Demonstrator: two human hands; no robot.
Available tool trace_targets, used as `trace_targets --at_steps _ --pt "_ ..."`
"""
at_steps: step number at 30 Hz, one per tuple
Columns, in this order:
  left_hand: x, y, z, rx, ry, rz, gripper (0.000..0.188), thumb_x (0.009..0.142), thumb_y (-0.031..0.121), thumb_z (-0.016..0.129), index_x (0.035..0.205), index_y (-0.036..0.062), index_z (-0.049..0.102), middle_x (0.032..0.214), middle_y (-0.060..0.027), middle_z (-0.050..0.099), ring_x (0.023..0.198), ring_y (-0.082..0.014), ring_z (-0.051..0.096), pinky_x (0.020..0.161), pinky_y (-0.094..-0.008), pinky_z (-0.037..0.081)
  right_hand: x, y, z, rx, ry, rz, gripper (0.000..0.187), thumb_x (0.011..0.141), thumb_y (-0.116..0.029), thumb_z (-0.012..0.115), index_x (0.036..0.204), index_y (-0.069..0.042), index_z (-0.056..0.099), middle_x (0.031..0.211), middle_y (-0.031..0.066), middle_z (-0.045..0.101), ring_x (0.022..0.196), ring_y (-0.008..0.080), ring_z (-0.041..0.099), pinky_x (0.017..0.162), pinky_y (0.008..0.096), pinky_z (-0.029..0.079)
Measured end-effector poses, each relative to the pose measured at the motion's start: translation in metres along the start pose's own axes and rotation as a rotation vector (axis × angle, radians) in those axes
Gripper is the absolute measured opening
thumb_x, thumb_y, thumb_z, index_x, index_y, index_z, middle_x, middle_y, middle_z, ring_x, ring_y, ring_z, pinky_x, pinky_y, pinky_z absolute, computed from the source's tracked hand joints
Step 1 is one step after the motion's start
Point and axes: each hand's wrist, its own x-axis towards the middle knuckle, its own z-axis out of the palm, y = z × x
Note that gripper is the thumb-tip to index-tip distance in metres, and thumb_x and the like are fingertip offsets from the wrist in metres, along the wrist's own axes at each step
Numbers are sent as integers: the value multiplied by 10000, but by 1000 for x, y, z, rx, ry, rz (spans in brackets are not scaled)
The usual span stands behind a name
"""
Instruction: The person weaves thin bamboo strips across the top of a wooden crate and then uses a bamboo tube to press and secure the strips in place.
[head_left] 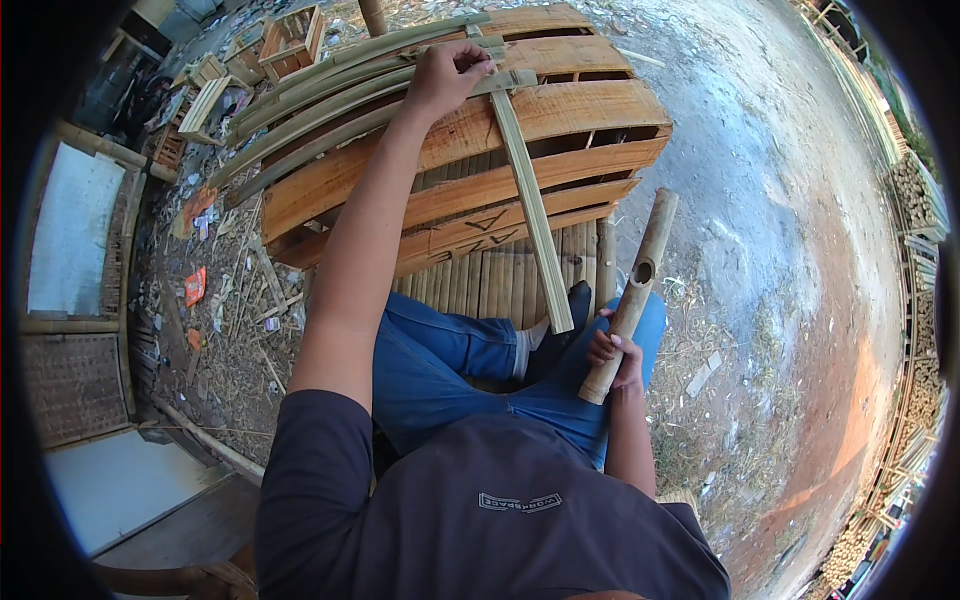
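My right hand (615,362) wraps round a length of bamboo tube (655,228), which is tilted over my right thigh and has a hole cut in its side. At the far side, my left hand (450,78) has its fingers pinched together over the ends of several long bamboo strips (345,118). Whatever is between those fingertips is too small to make out. The strips lie side by side across a slatted wooden crate (570,108). Under my left fingertips they meet a straight flat slat (527,190), whose near end reaches my lap.
The crate rests on a platform of bamboo slats (500,265), where I sit with legs folded. More wooden crates (292,42) stand at the far left amid litter and shavings. A white panel (75,235) stands at left. Stacked bamboo (912,195) lines the right edge.
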Motion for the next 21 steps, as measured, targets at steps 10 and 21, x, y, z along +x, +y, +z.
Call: trace_targets --at_steps 10,21 --pt "0 -2 1 -14 -3 21 180 960 158 748 1040 -3 750 915 -21 759 820 -63 658 769 -253 533 0 0 3 -18 13 -13 589 891 -151 685 1424 -82 445 724 -18 419 596 80 433 582 272 421" --pt "0 -6 1 -45 53 99 185 920 193 786 983 21 765 841 -32 762 761 -85 692 713 -265 555 0 1 4 -9 25 -10 598 893 -147 687 1433 -74 440 726 -17 422 602 80 437 583 273 425"
